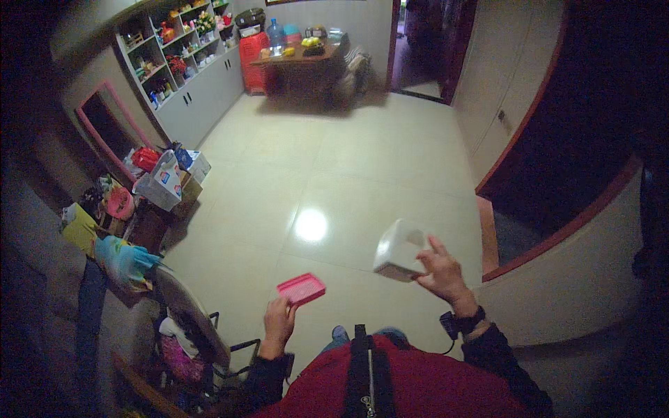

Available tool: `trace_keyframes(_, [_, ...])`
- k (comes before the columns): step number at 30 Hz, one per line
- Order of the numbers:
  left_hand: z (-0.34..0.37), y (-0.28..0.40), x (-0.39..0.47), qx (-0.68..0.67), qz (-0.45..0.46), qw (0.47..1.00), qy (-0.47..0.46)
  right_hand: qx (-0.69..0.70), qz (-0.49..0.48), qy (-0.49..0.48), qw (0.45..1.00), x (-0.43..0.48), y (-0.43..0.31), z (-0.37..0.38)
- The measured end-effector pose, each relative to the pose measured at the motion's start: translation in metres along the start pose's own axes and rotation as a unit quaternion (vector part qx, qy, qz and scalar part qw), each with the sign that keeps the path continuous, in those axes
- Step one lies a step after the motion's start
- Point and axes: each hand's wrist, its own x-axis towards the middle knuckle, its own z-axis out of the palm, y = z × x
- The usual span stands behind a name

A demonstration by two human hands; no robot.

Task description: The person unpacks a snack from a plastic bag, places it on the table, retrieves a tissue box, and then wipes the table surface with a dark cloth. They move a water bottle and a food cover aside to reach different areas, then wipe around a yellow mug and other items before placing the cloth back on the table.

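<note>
My left hand (pixel 279 324) grips a shallow pink rectangular tray (pixel 301 289) by its near left corner. The tray's hollow side faces up, and nothing shows inside it. In my right hand (pixel 441 271) is a white box (pixel 400 251), tilted and a little blurred, with an oval mark or opening on one face. My right thumb and fingers clasp its right side. Both things are held in the air above the floor, apart from each other. A dark band with a small device (pixel 452 324) is on my right wrist.
Pale glossy floor tiles (pixel 334 172) stretch ahead. On the left stand a plastic bin (pixel 159 183), a pink-framed mirror (pixel 112 130), a chair (pixel 193 318) and a shelf cabinet (pixel 193 78). A brown table (pixel 298 60) and red stacked stools (pixel 254 62) are at the back. A doorway (pixel 431 47) lies beyond.
</note>
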Motion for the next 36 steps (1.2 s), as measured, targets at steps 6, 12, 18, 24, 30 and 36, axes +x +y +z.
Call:
trace_keyframes(6, [0.039, -0.027, 0.244, -0.041, 0.083, 0.996, 0.008, -0.004, 0.148, 0.009, 0.989, 0.142, 0.077, 0.034])
trace_keyframes(12, [0.076, -0.065, 0.401, -0.019, 0.011, 1.000, 0.014, -0.001, 0.109, 0.002, 0.994, 0.359, 0.157, 0.074])
trace_keyframes(18, [0.077, -0.124, 0.529, 0.011, -0.100, 0.993, 0.068, -0.018, -0.011, -0.007, 1.000, 0.635, 0.169, 0.125])
trace_keyframes(24, [0.097, -0.224, 0.695, 0.030, -0.116, 0.991, 0.064, 0.018, -0.054, -0.009, 0.998, 0.851, 0.151, 0.199])
trace_keyframes(30, [0.111, -0.286, 0.939, 0.008, -0.044, 0.997, 0.069, -0.023, 0.014, -0.022, 0.999, 1.013, 0.166, 0.235])
trace_keyframes(36, [0.133, -0.316, 1.157, -0.023, 0.063, 0.997, 0.041, -0.022, 0.097, 0.023, 0.995, 1.145, 0.209, 0.275])
